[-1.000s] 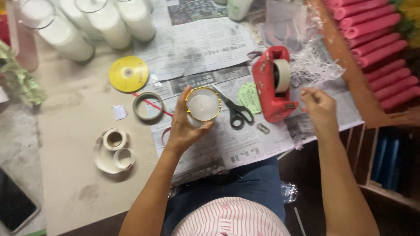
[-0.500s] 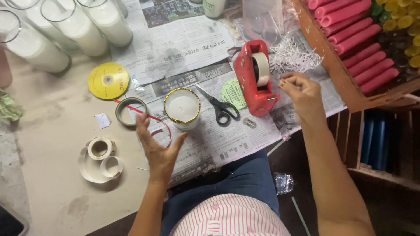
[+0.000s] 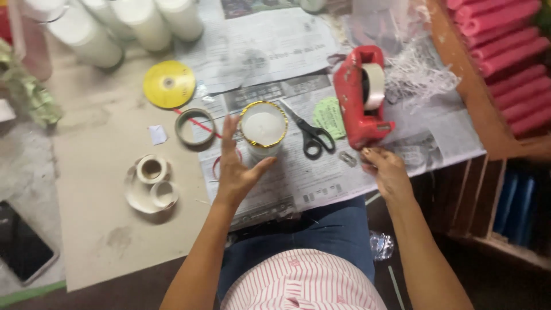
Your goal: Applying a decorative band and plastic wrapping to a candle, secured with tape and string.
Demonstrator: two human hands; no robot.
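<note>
A person seated at a newspaper-covered tabletop (image 3: 275,51) works on a white candle in a gold-rimmed glass (image 3: 263,129), which stands upright on the newsprint near the front edge. The left hand (image 3: 238,166) is spread open beside the glass, thumb and fingers fanned around its near side; whether they touch the wall cannot be told, and nothing is gripped. The right hand (image 3: 385,172) rests at the tabletop's edge just below a red tape dispenser (image 3: 360,95), its fingers curled loosely; a small strip may be pinched there, but the view is too coarse to say.

Black-handled scissors (image 3: 310,133) lie between the candle and the dispenser, next to a pale green round label (image 3: 328,117). A grey ring of tape (image 3: 194,126) crossed by a red line sits to the left of the glass, with a yellow disc (image 3: 169,84) beyond it and two small white tape rolls (image 3: 151,182) on bare brown paper. More white candles (image 3: 138,26) stand in a row at the far edge, pink foam tubes (image 3: 505,43) fill a wooden crate at right, and a dark phone (image 3: 20,244) lies at lower left.

The work appears to be at the dressing stage, the candle set down and steadied between trimmings. The next move would seem to call for a firm hold on the glass with one hand while the other brings tape or trim squarely to its side.
</note>
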